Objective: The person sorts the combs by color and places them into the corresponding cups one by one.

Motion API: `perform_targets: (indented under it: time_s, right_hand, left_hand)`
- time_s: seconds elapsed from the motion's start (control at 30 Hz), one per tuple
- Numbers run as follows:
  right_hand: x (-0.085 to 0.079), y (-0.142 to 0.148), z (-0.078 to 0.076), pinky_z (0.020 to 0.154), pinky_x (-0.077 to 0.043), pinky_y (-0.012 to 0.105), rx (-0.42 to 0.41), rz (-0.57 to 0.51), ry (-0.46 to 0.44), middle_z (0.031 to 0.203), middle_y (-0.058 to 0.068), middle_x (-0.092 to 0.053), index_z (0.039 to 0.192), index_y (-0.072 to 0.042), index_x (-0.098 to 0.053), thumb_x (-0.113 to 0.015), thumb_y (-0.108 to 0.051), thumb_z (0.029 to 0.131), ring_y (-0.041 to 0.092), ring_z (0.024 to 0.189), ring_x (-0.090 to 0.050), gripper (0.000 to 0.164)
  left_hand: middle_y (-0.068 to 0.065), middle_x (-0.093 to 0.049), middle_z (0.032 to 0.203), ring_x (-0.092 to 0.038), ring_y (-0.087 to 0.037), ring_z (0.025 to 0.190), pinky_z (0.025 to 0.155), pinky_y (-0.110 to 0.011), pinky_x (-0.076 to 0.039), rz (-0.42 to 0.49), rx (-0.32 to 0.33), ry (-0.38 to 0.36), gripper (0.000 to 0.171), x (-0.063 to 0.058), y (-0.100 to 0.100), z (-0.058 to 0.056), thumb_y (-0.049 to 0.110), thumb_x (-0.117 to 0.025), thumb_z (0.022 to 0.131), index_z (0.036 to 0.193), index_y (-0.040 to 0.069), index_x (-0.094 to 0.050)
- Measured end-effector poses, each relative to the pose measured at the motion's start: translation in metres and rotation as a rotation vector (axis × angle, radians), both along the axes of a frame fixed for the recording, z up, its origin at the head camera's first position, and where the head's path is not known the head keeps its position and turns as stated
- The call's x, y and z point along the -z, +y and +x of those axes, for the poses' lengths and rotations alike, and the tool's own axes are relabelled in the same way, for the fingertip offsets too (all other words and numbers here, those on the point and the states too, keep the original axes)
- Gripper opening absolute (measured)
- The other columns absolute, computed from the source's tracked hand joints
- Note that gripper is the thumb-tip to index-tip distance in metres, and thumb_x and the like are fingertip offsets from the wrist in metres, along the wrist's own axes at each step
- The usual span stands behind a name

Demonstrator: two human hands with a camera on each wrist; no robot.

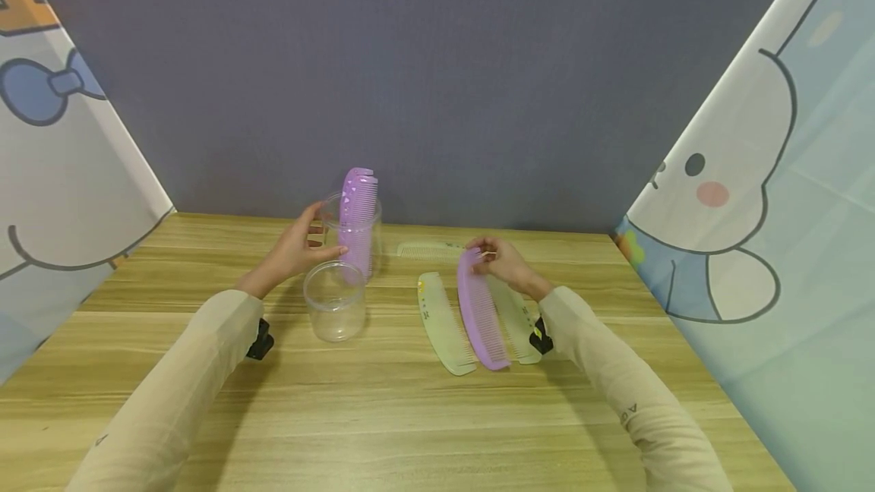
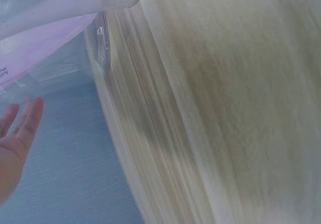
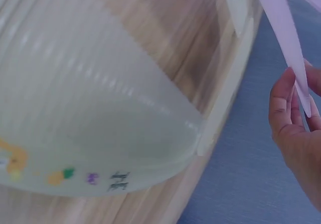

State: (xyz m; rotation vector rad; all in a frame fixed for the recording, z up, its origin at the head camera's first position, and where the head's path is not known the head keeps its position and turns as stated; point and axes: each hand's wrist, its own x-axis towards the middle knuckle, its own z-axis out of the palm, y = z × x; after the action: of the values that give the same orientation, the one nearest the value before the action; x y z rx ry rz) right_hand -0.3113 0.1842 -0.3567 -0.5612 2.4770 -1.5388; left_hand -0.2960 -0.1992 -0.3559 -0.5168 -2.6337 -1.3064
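In the head view my left hand [image 1: 295,250] spreads its thumb and fingers along the left side of a tall clear plastic container [image 1: 374,245]. Purple combs [image 1: 357,200] stand upright in that container. In the left wrist view its fingers [image 2: 31,118] are nearly straight, tips close to the clear wall. My right hand [image 1: 502,263] pinches one end of a purple comb [image 1: 472,302] between thumb and fingers, and the comb slants down toward me. Under and beside it lie pale green combs, one to the left [image 1: 437,325] and one to the right [image 1: 516,317], partly hidden.
A second clear container [image 1: 336,313] stands in front of the first. Another pale green comb [image 1: 431,251] lies crosswise further back. The wooden table [image 1: 383,416] ends at a dark grey panel [image 1: 424,97]; printed cartoon cloths [image 1: 786,249] hang at both sides.
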Motion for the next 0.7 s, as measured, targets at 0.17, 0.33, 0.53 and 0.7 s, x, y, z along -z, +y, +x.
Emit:
perform_targets:
  time_s: [0.17,0.33,0.53,0.7]
  right_hand:
    - [-0.008,-0.002,-0.002,0.072,-0.052,0.022,0.021,-0.025,0.005,0.111,0.024,-0.052,0.120,0.010,-0.047,-0.061,0.013,0.078,0.019,0.087,-0.054,0.045]
    - [-0.018,-0.004,-0.003,0.075,-0.056,0.026,0.028,-0.047,0.007,0.111,0.025,-0.053,0.121,0.009,-0.046,-0.060,0.014,0.077,0.019,0.085,-0.056,0.047]
    - [-0.030,-0.008,-0.005,0.072,-0.057,0.029,0.037,-0.115,0.029,0.108,0.027,-0.054,0.118,0.008,-0.049,-0.059,0.014,0.078,0.018,0.081,-0.058,0.042]
    - [-0.040,-0.012,-0.009,0.068,-0.057,0.026,0.067,-0.148,0.090,0.103,0.028,-0.055,0.115,0.007,-0.051,-0.061,0.014,0.077,0.017,0.080,-0.056,0.040]
  left_hand:
    - [-0.026,-0.036,0.136,-0.044,-0.045,0.118,0.090,-0.052,-0.048,-0.004,-0.002,-0.006,0.097,-0.001,0.000,0.001,0.032,-0.074,0.076,0.144,0.002,-0.012]
    - [-0.025,-0.036,0.136,-0.045,-0.044,0.118,0.090,-0.052,-0.048,-0.009,-0.004,-0.010,0.097,-0.002,0.001,0.002,0.033,-0.074,0.076,0.144,0.003,-0.012]
    - [-0.026,-0.034,0.137,-0.045,-0.044,0.118,0.090,-0.052,-0.049,-0.008,-0.003,-0.014,0.097,-0.002,0.001,0.002,0.032,-0.074,0.076,0.145,0.003,-0.012]
    - [-0.025,-0.035,0.136,-0.045,-0.044,0.117,0.090,-0.051,-0.049,-0.005,-0.001,-0.008,0.097,-0.002,0.001,0.002,0.031,-0.074,0.076,0.144,0.002,-0.013]
